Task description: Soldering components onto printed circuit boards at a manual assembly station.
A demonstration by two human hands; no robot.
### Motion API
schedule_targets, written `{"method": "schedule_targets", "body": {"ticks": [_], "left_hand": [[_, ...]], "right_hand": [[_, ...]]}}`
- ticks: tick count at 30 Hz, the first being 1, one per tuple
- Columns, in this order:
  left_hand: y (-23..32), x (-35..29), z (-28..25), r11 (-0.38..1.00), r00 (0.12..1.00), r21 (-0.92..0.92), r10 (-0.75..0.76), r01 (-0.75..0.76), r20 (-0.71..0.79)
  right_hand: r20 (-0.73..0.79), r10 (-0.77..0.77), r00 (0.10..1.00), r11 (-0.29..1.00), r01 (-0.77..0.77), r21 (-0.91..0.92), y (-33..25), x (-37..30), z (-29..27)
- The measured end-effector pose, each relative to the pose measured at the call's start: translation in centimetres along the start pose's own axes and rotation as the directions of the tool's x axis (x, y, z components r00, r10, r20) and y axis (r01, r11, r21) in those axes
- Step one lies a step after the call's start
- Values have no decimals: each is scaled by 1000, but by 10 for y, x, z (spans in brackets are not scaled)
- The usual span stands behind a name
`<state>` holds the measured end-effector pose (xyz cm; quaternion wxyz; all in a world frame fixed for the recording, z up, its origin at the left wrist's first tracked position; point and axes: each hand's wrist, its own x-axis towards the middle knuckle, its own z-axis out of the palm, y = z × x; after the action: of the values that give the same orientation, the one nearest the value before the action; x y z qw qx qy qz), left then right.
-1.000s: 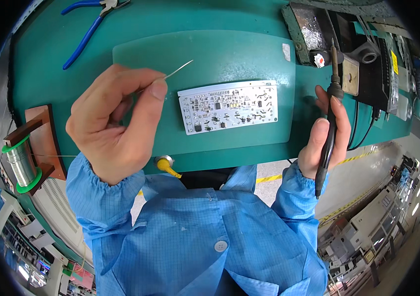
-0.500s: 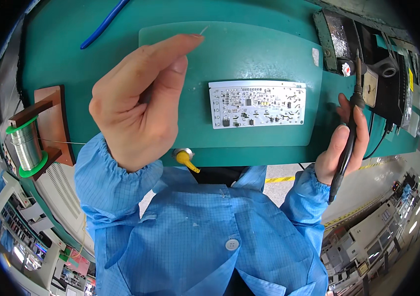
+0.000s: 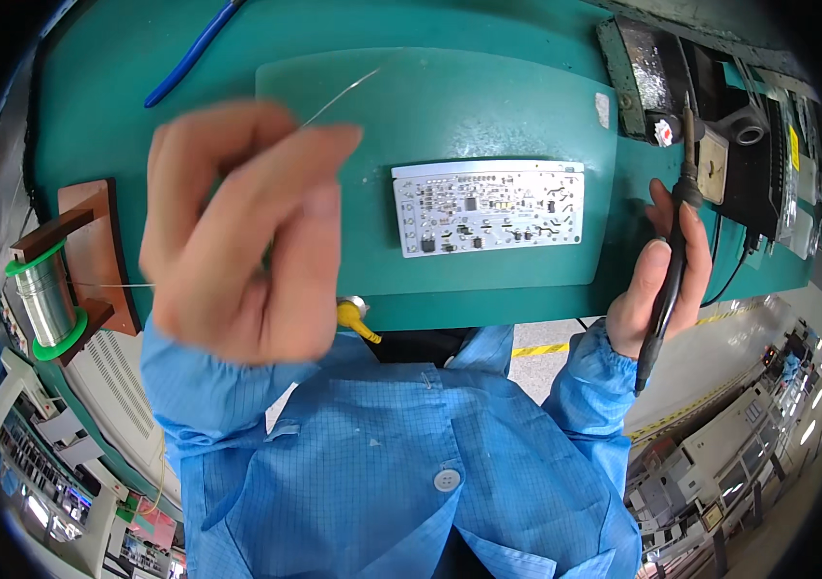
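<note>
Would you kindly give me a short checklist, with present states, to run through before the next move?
1. Iron in the right hand: ok, gripped with its tip pointing away from the body.
2. Iron hot: cannot tell, nothing visible shows its heat.
3. Wire in the left hand: ok, its end juts past the fingers; the exact grip is blurred.
4. Board flat on the mat, components up: ok.
5. Wire touching the board: not ok, its end is apart from it.
6. Spool on its holder: ok.
</note>
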<state>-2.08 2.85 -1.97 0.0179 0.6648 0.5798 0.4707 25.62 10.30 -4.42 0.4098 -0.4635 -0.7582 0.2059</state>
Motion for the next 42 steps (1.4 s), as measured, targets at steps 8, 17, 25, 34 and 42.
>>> {"method": "schedule_targets", "body": {"ticks": [8,17,25,34,42], "left_hand": [[31,-1,6,929,904,-58,-340,366,260],[1,11,13,945,978,297,-179,139,111],[34,14,23,945,965,-248,-165,214,203],[28,12,44,968,977,-214,-92,133,191],[27,11,46,976,979,-187,-77,112,187]], "right_hand": [[-66,-20,998,997,25,68,3,2,2],[-32,-129,991,987,132,91,5,-1,-3],[-16,-257,966,905,246,347,-21,11,-25],[91,-283,955,897,230,377,-34,20,-21],[79,-257,963,907,212,364,-33,19,-19]]}}
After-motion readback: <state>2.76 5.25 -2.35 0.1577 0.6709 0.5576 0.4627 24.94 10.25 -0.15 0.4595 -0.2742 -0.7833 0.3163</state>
